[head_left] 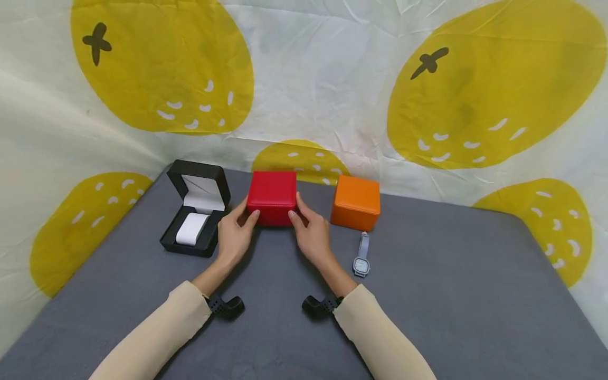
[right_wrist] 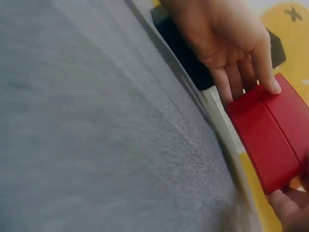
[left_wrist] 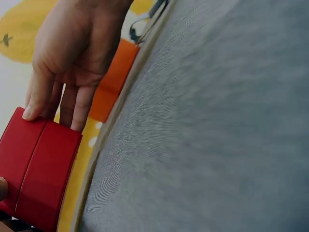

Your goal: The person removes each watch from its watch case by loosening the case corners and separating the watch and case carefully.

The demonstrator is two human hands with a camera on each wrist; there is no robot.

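Observation:
A closed red box (head_left: 272,191) sits between both hands at the middle back of the table. My left hand (head_left: 233,237) grips its left side, thumb on the front face. On the opposite side my right hand (head_left: 313,236) holds it the same way, fingers along the side wall. In the left wrist view a seam crosses the front of the red box (left_wrist: 48,166), between lid and base. The right wrist view shows the left thumb pressing near that seam. Whatever lies inside the box is hidden.
Left of the hands stands an opened black watch box (head_left: 170,232) with a white cushion (head_left: 192,229) inside. A closed orange box (head_left: 356,200) is to the right, with a pale blue watch (head_left: 361,264) lying in front. Grey cloth covers the table (head_left: 465,295); a patterned curtain (head_left: 318,79) hangs behind.

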